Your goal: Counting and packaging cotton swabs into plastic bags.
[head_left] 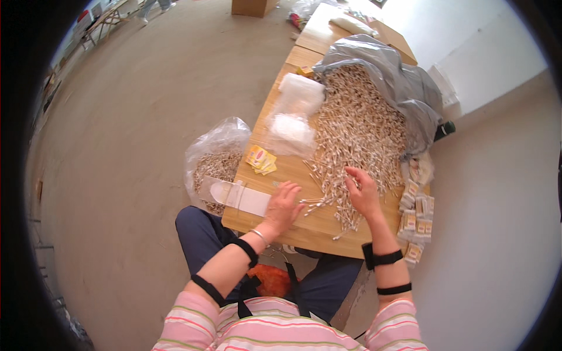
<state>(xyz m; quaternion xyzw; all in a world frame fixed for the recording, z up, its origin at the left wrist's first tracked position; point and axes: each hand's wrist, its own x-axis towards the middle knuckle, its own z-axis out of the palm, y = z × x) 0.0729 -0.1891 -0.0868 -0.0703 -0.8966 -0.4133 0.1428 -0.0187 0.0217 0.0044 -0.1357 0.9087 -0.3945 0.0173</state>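
A large heap of cotton swabs point(360, 117) spreads over the wooden table, its loose near end lying between my hands. My right hand point(364, 192) is at the right side of that near end, fingers bent and apart, with nothing visibly gripped. On the left, my left hand point(282, 206) rests by the table's front part with its fingers apart. A few loose swabs point(313, 203) lie beside its thumb. Just left of this hand is a flat white piece with a clear end point(253, 200), reaching past the table's left edge.
Yellow printed cards point(261, 159) and stacked clear plastic bags point(293, 130) lie left of the heap. A grey plastic sack point(404, 79) drapes behind it. Small filled packs point(417, 219) line the right edge, near the wall. A clear bag of swabs point(216, 167) stands left of the table.
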